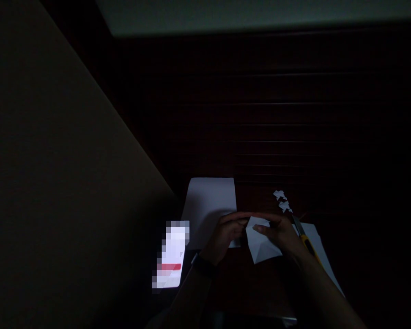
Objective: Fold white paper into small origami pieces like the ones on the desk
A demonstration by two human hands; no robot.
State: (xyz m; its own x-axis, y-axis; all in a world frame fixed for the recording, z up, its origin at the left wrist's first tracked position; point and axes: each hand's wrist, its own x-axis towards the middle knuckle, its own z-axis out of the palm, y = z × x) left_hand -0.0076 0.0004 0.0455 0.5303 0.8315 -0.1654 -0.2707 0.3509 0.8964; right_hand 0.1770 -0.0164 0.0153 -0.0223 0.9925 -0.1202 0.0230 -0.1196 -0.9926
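Note:
The scene is very dark. Both hands meet over a folded white paper piece (262,246) low in the middle of the head view. My left hand (228,235) grips its left edge with fingers curled; a dark band sits on that wrist. My right hand (282,233) pinches the paper's upper edge from the right. Just beyond the right hand lie small white paper scraps (282,201). A yellow-handled cutter (304,237) rests beside the right hand, partly hidden by it.
A white sheet (210,201) lies behind the left hand and another sheet (320,249) under the right forearm. A lit phone screen (171,256) glows at the left. A beige wall (55,160) fills the left side; dark slatted panels (277,114) stand behind.

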